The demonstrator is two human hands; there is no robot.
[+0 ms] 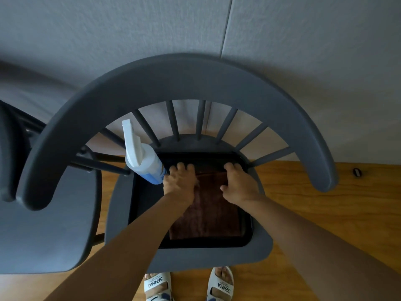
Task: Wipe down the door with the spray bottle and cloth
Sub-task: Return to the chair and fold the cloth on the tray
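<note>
Brown terry cloth (208, 216) lies flat in the black tray (246, 232), long axis toward me; both my left hand (180, 184) and right hand (237, 185) pinch its far edge; the white-and-blue plastic spray bottle (144, 160) leans just beside my left.

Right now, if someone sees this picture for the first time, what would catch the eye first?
The big curved back of the dark grey chair fills the middle of the view. On its seat lies a black tray holding a brown cloth; both hands, left hand and right hand, rest at the cloth's far edge. A white spray bottle with blue liquid stands at the tray's left corner.
</note>
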